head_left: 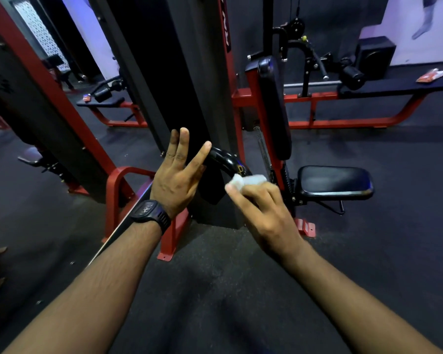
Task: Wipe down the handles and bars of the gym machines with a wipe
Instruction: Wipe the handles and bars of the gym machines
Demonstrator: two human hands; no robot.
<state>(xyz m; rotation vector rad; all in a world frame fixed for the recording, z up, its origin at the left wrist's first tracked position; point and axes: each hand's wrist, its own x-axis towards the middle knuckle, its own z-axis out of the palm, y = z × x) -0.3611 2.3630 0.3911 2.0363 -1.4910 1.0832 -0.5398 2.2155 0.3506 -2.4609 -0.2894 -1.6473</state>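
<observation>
A curved glossy black handle bar (225,160) of a red and black gym machine sits at the centre of the head view. My right hand (261,210) holds a crumpled white wipe (246,180) pressed against the lower right part of the bar. My left hand (177,177), with a black watch on its wrist, is just left of the bar with its fingers spread. Its index fingertip touches the bar's upper end, and the palm holds nothing.
The machine's tall black column (179,85) and red frame (118,185) stand behind the bar. A black seat (334,181) and upright back pad (274,106) lie to the right. A bench (399,85) with a small orange packet (431,75) is at the far right. The floor is dark rubber.
</observation>
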